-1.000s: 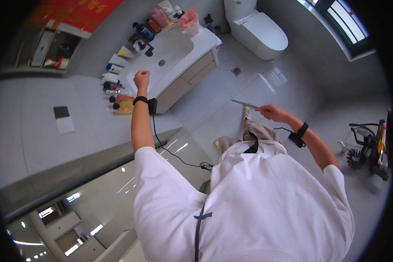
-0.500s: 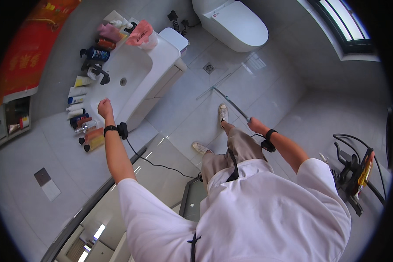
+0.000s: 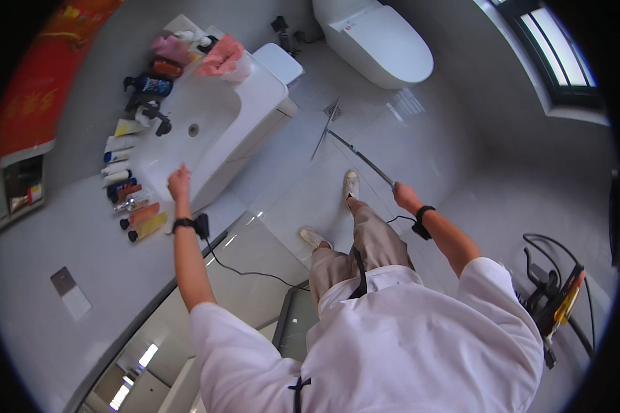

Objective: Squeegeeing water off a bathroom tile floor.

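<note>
My right grip (image 3: 408, 197) wraps the squeegee pole (image 3: 375, 167), slanted likely so its blade (image 3: 322, 140) lies flat at the floor drain (image 3: 337, 113), but I can't tell if my left grip (image 3: 178, 184), near the sink (image 3: 203, 110), is spread.

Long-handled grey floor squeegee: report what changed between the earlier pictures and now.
The squeegee's thin straight blade has turned, its far end swinging left across the square metal floor drain. The bare right hand still grips the grey pole; the bare left hand stays off it.
</note>
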A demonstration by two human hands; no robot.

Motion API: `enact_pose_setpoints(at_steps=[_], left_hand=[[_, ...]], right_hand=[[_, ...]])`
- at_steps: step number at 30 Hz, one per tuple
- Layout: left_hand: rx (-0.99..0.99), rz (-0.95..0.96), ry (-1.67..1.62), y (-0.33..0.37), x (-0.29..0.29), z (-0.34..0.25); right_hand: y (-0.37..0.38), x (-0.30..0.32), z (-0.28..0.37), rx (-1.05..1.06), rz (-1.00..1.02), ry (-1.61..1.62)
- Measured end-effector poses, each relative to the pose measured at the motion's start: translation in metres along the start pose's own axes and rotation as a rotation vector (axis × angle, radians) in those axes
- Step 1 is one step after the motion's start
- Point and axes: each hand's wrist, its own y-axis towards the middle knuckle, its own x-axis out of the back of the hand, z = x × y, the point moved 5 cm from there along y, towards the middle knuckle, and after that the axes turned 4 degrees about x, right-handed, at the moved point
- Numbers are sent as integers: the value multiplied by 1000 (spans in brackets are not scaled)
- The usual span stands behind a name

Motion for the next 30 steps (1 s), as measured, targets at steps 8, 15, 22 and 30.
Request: enact_pose_setpoints(at_steps=[8,15,22,30], left_hand=[[-376,187,-21,-337,-24,142],[433,551,83,-553,-15,294],[653,701,-214,-581,-32,341],[175,540,149,-468,-49,322]], right_hand=[[123,45,153,161,96,-103],[197,10,181,124,34,-132],[82,-76,-12,117,15,-62],[-5,-104,90,-137,223,546]])
